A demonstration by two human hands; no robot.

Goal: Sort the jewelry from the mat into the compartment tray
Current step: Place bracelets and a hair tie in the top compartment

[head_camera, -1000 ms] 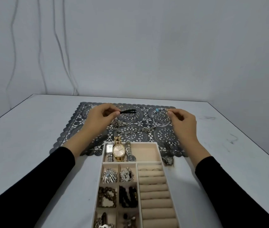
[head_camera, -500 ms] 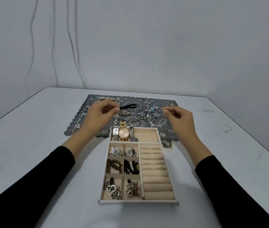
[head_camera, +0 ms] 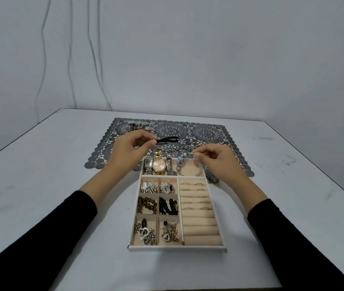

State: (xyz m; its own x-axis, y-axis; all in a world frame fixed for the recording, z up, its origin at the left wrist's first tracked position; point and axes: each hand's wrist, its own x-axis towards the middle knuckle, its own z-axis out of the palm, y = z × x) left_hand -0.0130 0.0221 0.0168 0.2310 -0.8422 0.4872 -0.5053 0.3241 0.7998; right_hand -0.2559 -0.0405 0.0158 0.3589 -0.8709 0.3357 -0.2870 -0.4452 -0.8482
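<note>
Left hand (head_camera: 129,152) pinches black strap (head_camera: 168,140) — long axis left-right; right hand (head_camera: 217,162) pinches bangle (head_camera: 180,159) over tray (head_camera: 177,247).

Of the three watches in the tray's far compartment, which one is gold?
The middle watch, with the large round dial and gold band. The square-faced watch on its left and the slim watch on its right are silver.
</note>
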